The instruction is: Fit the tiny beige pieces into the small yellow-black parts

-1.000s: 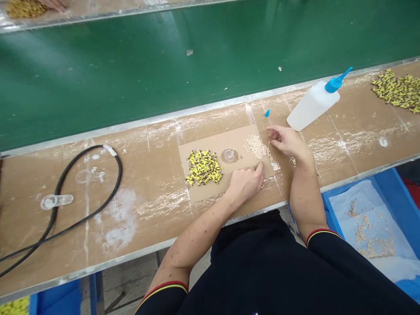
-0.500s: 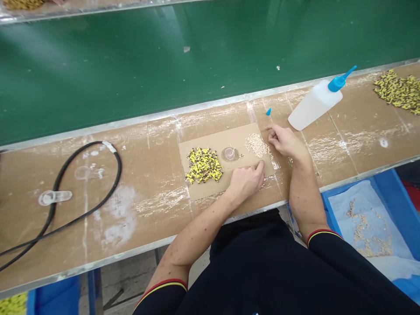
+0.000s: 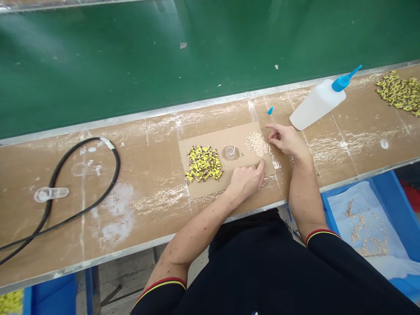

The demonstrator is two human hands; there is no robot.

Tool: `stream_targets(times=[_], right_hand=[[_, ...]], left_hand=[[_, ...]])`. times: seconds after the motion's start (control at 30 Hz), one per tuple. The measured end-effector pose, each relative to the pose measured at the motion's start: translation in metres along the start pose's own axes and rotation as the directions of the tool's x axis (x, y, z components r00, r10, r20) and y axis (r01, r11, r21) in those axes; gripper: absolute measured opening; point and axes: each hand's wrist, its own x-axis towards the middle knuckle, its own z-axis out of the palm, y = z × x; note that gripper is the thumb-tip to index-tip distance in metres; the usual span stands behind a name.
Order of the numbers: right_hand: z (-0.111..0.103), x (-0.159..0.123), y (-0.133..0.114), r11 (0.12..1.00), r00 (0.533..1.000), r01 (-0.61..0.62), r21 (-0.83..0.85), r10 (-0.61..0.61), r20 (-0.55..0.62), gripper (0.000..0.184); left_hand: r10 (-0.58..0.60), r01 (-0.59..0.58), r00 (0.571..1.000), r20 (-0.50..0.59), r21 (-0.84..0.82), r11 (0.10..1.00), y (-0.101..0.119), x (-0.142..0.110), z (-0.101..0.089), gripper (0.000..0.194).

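My left hand rests on a cardboard sheet, its fingers curled and the index fingertip pointing to the right. Anything inside it is hidden. Just beyond it lies a loose pile of tiny pale pieces. At the right edge of that pile is my right hand, thumb and fingers drawn together with the index finger reaching out; what they hold is too small to make out. A small round clear dish sits mid-sheet with a few pale bits around it. Left of the dish is a heap of small yellow-and-dark pieces.
A white squeeze bottle with a blue nozzle lies behind my right hand, near a small blue cap. A black cable loops on the left. More yellow pieces lie far right. A blue bin stands below the table edge.
The view has tilted slightly, so the cable and bottle sit a little differently in the picture. Both hands stay in nearly the same place and pose.
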Motion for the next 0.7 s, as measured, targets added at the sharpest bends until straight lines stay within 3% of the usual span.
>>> stream_targets(times=[0.17,0.33,0.43,0.53,0.7], right_hand=[[0.007,0.0,-0.007,0.989,1.0,0.005,-0.147,-0.008,-0.021,0.052],[0.012,0.001,-0.016,0.987,0.993,0.116,0.109,-0.113,-0.037,0.05],[0.009,-0.001,-0.016,0.977,0.989,0.125,0.17,-0.109,-0.1,0.051],[0.001,-0.005,-0.011,0.981,0.993,0.06,0.183,-0.041,-0.107,0.049],[-0.002,-0.009,-0.008,0.982,0.993,-0.113,0.149,0.108,0.043,0.053]], left_hand=[[0.004,-0.004,1.0,-0.004,0.002,1.0,0.0,0.0,-0.001,0.046],[0.0,0.0,1.0,0.003,-0.005,1.0,0.001,0.0,-0.002,0.046],[0.002,-0.002,1.0,0.003,-0.013,1.0,0.001,0.0,-0.003,0.045],[-0.003,0.003,1.0,-0.002,-0.014,1.0,0.001,0.0,-0.002,0.044],[0.002,-0.002,1.0,-0.008,-0.008,1.0,0.001,0.0,-0.002,0.043]])
